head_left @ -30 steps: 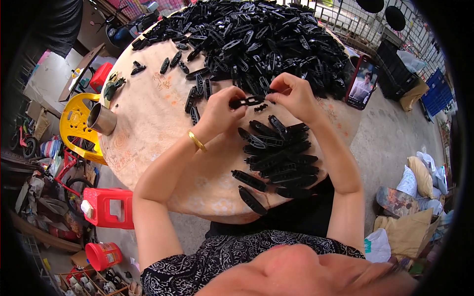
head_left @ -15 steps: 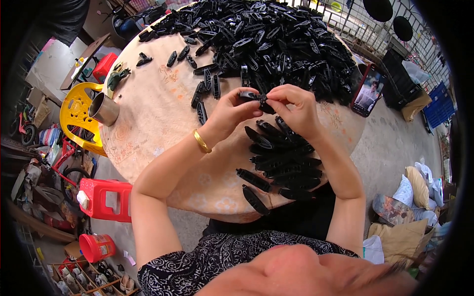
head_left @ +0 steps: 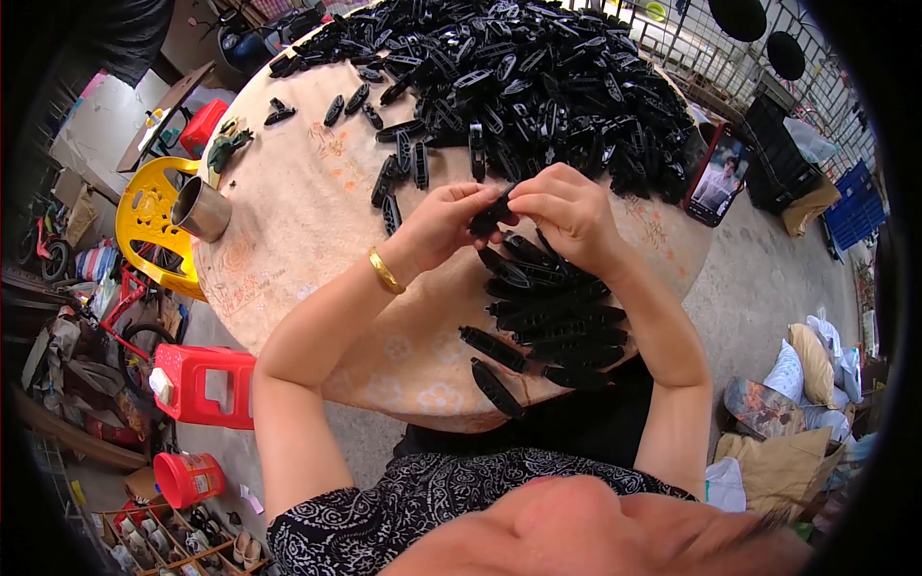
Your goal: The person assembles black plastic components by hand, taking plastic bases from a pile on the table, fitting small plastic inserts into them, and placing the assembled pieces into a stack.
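Between my hands, above the round table, is a long black plastic part, tilted with one end up to the right. My left hand grips its lower end between thumb and fingers. The fingers of my right hand are pinched at its upper end; any smaller piece in them is hidden. Just below my hands lies a loose group of similar slim black parts, close to the near edge. A big heap of black plastic parts covers the far side, with several strays at its left.
A metal cup is at the table's left edge, beside a yellow chair. A lit phone leans at the right edge. On the floor at left stand a red stool and a red bucket; sacks lie at right.
The black part has turned from lying nearly level to a steeper tilt. My left hand has come slightly lower, and my right fingers have shifted a little left along with it.
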`<state>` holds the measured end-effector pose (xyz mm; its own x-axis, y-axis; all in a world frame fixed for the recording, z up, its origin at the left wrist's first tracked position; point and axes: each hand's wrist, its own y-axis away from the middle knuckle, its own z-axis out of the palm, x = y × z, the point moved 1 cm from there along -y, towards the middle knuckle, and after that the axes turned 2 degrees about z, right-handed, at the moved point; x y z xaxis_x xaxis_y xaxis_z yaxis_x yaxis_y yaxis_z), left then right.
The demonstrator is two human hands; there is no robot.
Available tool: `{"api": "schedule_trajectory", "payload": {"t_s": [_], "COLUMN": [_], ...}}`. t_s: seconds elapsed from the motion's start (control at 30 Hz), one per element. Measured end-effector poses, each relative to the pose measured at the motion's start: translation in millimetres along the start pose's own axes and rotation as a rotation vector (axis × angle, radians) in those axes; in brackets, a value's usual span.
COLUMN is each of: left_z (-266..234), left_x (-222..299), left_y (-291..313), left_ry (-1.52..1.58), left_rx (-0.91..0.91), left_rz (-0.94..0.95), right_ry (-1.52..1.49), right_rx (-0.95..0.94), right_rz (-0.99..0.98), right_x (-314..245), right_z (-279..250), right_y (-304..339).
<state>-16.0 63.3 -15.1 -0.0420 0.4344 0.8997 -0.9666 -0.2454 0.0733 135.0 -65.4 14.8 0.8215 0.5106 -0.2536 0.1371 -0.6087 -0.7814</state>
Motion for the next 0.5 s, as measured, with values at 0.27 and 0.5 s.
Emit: {"api": "schedule_trajectory", "payload": {"t_s": [0.27, 0.5], "left_z": [17.1, 24.7], "left_x": [18.3, 13.1], "left_y": [8.9, 12.7], "left_ry": [-0.309, -1.158], "left_rx": [0.070, 0.173], "left_rz": [-0.024, 0.364], "right_ry": [0.070, -0.297], "right_rx": [-0.020, -0.166], "right_rz": [-0.026, 0.537], "right_x": [-1.5, 10.4], "right_z": [1.1, 6.7], "right_y": [-3.7, 7.3]}}
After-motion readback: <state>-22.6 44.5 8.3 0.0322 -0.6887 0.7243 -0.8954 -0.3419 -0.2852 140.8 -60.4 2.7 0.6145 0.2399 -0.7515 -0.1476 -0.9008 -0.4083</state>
